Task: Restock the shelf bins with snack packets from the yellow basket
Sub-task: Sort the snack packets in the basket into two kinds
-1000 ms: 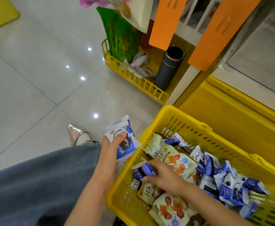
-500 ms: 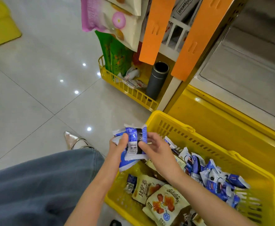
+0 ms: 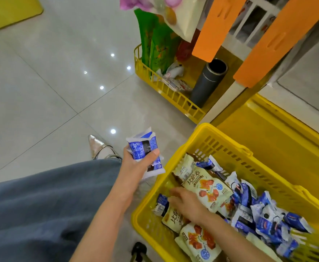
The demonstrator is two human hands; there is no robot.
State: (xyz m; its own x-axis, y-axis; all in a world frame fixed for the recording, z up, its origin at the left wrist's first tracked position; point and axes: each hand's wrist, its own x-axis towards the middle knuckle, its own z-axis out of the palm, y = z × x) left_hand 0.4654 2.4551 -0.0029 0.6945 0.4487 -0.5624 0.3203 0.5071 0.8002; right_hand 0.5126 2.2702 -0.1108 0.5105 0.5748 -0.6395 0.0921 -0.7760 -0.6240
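Beside the near left corner of the yellow basket (image 3: pixel 228 142), outside its rim and above the tiled floor (image 3: pixel 41 91), we held our left hand (image 3: pixel 136 165) clamped on a small stack of blue-and-white packets (image 3: pixel 143 146), with the thumb pressed across the front of the stack and the fingers wrapped behind it. We had our right hand (image 3: pixel 188 204) palm down inside the basket, at its near left end, lying over the cream packets (image 3: pixel 206 188) with red print. Its fingertips reached a single small blue packet (image 3: pixel 161 203) against the basket wall; motion blur hid the fingers, so we could not tell whether they were closed on that packet or only touching it. Further along the basket, to the right, lay a heap of loose blue packets (image 3: pixel 264 218). Beyond the basket, at floor level, stood the yellow shelf bin (image 3: pixel 173 95), which held upright green bags (image 3: pixel 155 46), a few small white packets and a dark cylinder (image 3: pixel 207 82) standing on end. Two orange panels (image 3: pixel 211 25) hung at a slant above that bin. Our denim leg (image 3: pixel 41 205) filled the lower left of the view, with a silver pointed shoe (image 3: pixel 96 146) on the floor just beyond it.
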